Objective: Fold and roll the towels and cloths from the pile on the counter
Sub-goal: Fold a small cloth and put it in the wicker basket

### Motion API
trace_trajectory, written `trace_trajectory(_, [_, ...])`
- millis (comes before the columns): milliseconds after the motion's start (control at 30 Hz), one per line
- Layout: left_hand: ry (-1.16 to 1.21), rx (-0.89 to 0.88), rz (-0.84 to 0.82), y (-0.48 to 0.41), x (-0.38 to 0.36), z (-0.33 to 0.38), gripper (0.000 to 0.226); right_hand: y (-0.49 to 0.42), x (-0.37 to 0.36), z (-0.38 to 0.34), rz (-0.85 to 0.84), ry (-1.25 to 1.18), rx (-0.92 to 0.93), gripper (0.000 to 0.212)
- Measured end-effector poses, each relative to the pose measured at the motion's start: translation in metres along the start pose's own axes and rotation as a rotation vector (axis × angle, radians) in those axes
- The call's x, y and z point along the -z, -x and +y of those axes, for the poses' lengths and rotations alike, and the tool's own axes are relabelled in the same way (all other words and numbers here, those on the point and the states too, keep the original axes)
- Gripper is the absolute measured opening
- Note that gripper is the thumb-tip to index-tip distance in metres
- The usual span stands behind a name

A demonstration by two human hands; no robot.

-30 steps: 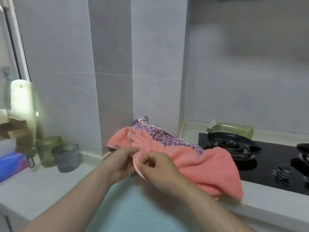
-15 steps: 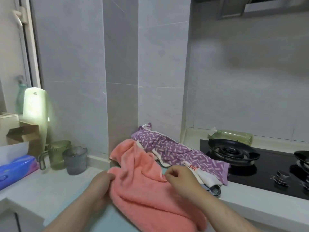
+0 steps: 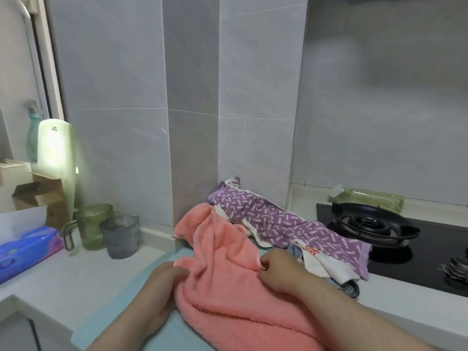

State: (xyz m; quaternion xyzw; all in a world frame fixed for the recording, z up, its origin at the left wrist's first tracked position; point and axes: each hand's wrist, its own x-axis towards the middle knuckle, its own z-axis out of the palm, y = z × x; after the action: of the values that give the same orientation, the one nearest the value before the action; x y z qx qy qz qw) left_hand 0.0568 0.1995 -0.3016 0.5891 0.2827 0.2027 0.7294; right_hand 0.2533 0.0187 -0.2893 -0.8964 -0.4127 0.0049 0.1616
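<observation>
A fluffy pink towel lies crumpled on a light blue cloth spread over the white counter. My left hand grips the towel's left edge. My right hand pinches its right edge near the middle. Behind them the pile holds a purple patterned cloth, a white cloth with red print and a dark striped cloth, which sticks out underneath.
A green glass mug and a grey cup stand at the left by the wall. A blue packet and a cardboard box sit further left. The black gas hob is at the right, with a green bottle lying behind it.
The pink towel came off the pile toward me and now lies lower on the blue cloth. My hands moved apart to its left and right edges, uncovering the purple cloth.
</observation>
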Motion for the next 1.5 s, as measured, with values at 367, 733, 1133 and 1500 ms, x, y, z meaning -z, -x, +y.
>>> trace_trajectory(367, [-0.508, 0.089, -0.072, 0.02, 0.014, 0.037, 0.012, 0.005, 0.047, -0.001, 0.207, -0.498, -0.164, 0.035])
trace_trajectory(733, [0.105, -0.235, -0.054, 0.061, -0.024, 0.119, 0.017, 0.052, 0.147, -0.016, -0.067, -1.322, -0.125, 0.052])
trace_trajectory(1133, [0.328, -0.359, 0.059, 0.12, -0.032, 0.223, 0.016, 0.11, 0.248, -0.033, 0.438, -1.287, -0.1, 0.012])
trace_trajectory(1500, [-0.245, -0.532, -0.12, 0.181, -0.028, 0.272, 0.019, 0.154, 0.309, -0.061, 0.196, -1.177, 0.184, 0.049])
